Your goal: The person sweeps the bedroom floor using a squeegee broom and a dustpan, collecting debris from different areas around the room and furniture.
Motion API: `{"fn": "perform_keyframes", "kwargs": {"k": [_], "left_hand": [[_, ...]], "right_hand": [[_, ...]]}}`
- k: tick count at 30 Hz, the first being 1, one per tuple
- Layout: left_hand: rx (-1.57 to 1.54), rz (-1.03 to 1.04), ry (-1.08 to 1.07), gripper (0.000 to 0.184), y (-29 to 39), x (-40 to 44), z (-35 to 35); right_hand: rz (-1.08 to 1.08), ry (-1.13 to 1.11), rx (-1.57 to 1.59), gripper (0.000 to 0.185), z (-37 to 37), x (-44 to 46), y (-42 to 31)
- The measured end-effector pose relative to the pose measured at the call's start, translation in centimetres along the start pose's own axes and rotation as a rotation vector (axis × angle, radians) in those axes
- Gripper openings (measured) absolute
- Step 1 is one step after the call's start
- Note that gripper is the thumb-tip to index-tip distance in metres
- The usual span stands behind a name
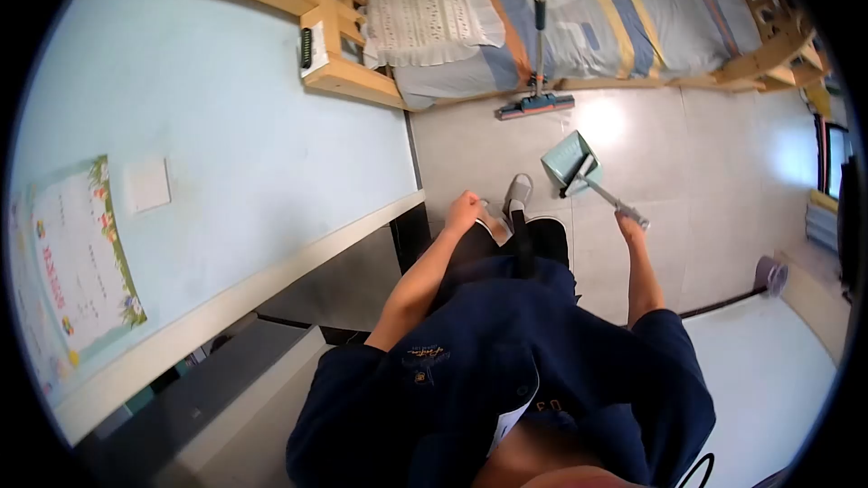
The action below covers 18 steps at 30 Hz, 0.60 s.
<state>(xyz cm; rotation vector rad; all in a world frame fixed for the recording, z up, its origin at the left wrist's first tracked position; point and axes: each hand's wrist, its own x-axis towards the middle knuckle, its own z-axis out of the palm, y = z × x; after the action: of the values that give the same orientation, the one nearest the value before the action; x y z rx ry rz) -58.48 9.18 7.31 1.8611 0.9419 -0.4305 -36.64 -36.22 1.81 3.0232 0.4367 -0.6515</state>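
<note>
My right hand [632,222] is closed around the grey handle [615,201] of a small brush. Its dark bristle head rests at the open side of a pale green dustpan [567,157] on the tiled floor. My left hand [465,211] is held above my knee near the slippers; its fingers are curled, and what they hold, if anything, cannot be made out. Beyond the dustpan, a floor broom [535,107] with a wide dark head and orange edge leans with its pole against the bed.
A wooden bed frame [353,79] with striped bedding [579,18] runs along the far side. To the left is a pale blue wall [271,126] with a ledge [307,248]. A purple-grey bin [770,275] stands at the right. My slippers [518,192] are on the floor.
</note>
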Motion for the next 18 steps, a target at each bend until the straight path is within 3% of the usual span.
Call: {"fn": "perform_keyframes", "kwargs": {"k": [2, 3, 4, 5, 6, 8, 9, 12, 15, 17, 18], "left_hand": [[-0.062, 0.102, 0.009, 0.023, -0.5, 1.3, 2.0], [-0.133, 0.062, -0.052, 0.023, 1.7, 0.9, 2.5], [-0.206, 0.026, -0.113, 0.024, 5.1, 0.0, 2.5], [-0.326, 0.118, -0.225, 0.021, 8.1, -1.1, 2.6], [-0.425, 0.154, -0.384, 0.024, 11.5, -2.2, 2.4], [-0.432, 0.194, -0.61, 0.037, 17.0, -4.3, 3.3], [-0.5, 0.191, -0.723, 0.046, 19.1, -5.3, 3.9], [-0.547, 0.182, -1.017, 0.065, 22.2, -6.7, 5.7], [-0.407, 0.218, -0.998, 0.057, 22.4, -8.3, 2.0], [-0.232, 0.174, -1.22, 0.049, 19.8, -7.6, 1.6], [-0.233, 0.178, -1.217, 0.049, 18.7, -7.9, -0.4]], "right_hand": [[0.385, -0.399, 0.59, 0.042, -3.3, -0.1, -2.4], [0.463, -0.56, 0.79, 0.036, -3.8, -0.5, -2.9], [0.491, -0.644, 0.796, 0.036, -4.5, -1.1, -4.3], [0.518, -0.721, 0.803, 0.036, -5.0, -1.4, -6.1], [0.5, -0.718, 0.799, 0.036, -4.9, -1.2, -7.7], [0.483, -0.423, 0.589, 0.037, -3.0, -1.6, -8.6], [0.52, -0.329, 0.726, 0.04, -1.2, -1.9, -8.8], [0.457, -0.233, 0.64, 0.039, -0.9, -5.6, -10.9], [0.427, -0.318, 0.557, 0.038, -2.9, -9.9, -15.0], [0.389, -0.387, 0.5, 0.037, -3.9, -11.2, -18.3], [0.36, -0.411, 0.474, 0.037, -3.9, -11.7, -20.3]]}}
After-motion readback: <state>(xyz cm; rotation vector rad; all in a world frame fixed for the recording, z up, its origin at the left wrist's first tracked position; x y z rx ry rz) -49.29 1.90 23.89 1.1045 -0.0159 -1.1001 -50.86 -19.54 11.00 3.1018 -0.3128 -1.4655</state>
